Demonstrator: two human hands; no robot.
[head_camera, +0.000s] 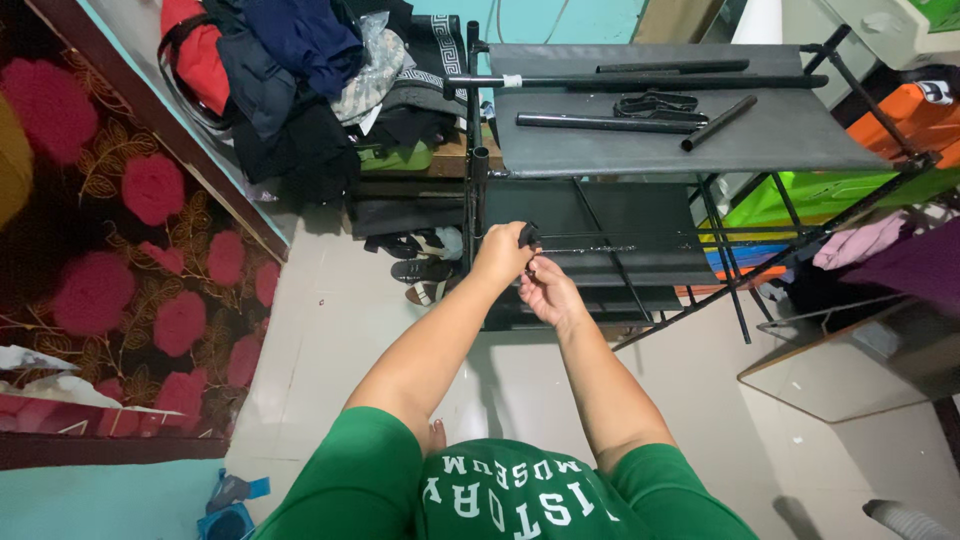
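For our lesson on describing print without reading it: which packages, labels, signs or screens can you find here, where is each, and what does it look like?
Printed lettering on the green cotton shirt: bottom centre, white block capitals, upside down to the camera.
White band label on the black metal tube: top shelf's front edge, small, pale, wrapped round.
Blue plastic packet: floor, bottom left, crumpled.
No signs or screens in view.
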